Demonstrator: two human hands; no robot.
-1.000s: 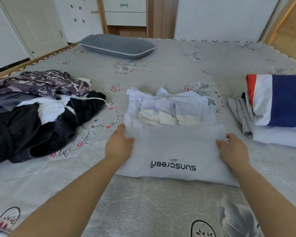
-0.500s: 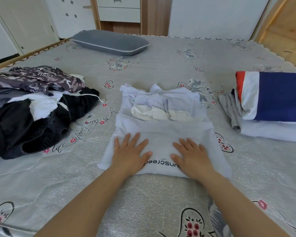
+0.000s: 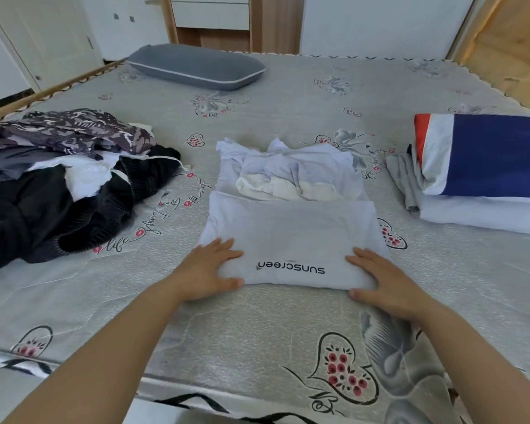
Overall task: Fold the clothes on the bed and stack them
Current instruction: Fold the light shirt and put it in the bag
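- We are resting our left hand [image 3: 207, 272] on the near left corner of the pale blue garment [image 3: 291, 240], fingers lying fairly straight on top and the thumb running along the near folded edge; it is touching the cloth, not clutching it.
- Our right hand [image 3: 383, 283] is doing the same at the near right corner, fingers straight and spread, thumb at the near edge.
- The garment is lying in the middle of the bed [image 3: 257, 332], its near half folded over with the word "sunscreen" showing upside down to us, and its far half is lying rumpled with white cloth showing.
- To the left, an unfolded heap of dark clothes [image 3: 58, 191] is waiting, apart from the garment.
- To the right, a folded stack [image 3: 484, 172] is sitting with a navy, white and red piece on top.
- Farthest off, a grey pillow [image 3: 196, 67] is lying near the head of the bed.
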